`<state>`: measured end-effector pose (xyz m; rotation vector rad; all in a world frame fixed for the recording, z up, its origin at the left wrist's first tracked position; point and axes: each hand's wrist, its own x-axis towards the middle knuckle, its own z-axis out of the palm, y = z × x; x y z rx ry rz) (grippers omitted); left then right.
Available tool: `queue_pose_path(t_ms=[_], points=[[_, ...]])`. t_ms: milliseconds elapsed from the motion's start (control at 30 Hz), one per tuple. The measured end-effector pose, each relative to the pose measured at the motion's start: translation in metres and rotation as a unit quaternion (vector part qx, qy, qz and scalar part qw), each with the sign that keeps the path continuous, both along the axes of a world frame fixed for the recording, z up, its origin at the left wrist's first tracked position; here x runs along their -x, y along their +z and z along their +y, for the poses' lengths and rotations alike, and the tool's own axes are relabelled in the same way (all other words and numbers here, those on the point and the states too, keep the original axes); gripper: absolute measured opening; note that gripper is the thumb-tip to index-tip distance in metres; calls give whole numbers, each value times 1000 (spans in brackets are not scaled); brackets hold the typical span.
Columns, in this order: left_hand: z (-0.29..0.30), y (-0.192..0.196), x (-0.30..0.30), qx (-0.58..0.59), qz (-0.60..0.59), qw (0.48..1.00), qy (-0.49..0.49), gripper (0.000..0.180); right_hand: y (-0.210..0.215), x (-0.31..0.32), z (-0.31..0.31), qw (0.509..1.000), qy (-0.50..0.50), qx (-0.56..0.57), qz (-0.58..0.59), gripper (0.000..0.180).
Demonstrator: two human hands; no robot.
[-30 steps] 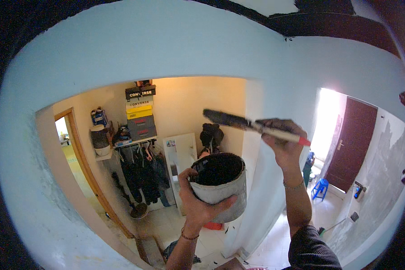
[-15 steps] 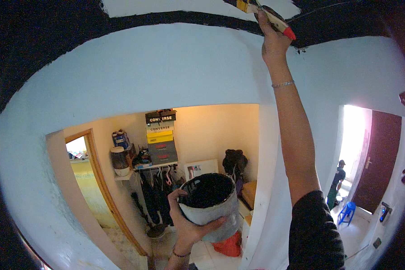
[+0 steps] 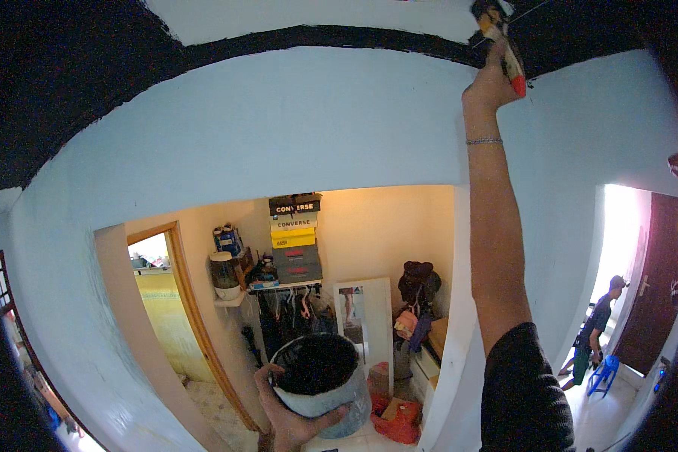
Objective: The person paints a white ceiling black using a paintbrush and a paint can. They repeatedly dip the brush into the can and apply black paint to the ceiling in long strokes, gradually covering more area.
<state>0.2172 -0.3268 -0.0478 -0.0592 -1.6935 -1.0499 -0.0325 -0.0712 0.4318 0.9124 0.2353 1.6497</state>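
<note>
Overhead, my right hand (image 3: 491, 89) is closed round the pale, red-tipped handle of a paintbrush (image 3: 514, 66). Its dark bristles are up at the ceiling, near the right end of a white patch (image 3: 301, 16) edged by black paint (image 3: 75, 75). Whether the bristles touch the surface I cannot tell. Low in front of me, my left hand (image 3: 290, 418) grips the side of a whitish paint bucket (image 3: 358, 403), thumb near the rim. The bucket tilts slightly and is dark inside; how full it is does not show.
Below a pale blue wall (image 3: 279, 128) opens an alcove with stacked shoeboxes (image 3: 295, 245), hanging clothes, a mirror (image 3: 354, 316) and a red bag (image 3: 399, 422). At the right, a person (image 3: 597, 324) stands by a blue stool (image 3: 603, 375) near a brown door (image 3: 652, 279).
My right hand and the brush have shifted right and slightly lower in view, the brush turning steeper. The bucket sits lower and further left. The person at the right has come further into view.
</note>
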Motion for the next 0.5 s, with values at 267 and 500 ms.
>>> queue_pose_path(t_ms=[267,500], points=[[0,-18,-33,-47,-32,998,10,120,21,-39,-109,941,-291,120,-120,16],[-14,-23,-54,-13,-76,995,63,123,1,-56,-125,968,-232,91,-35,17]])
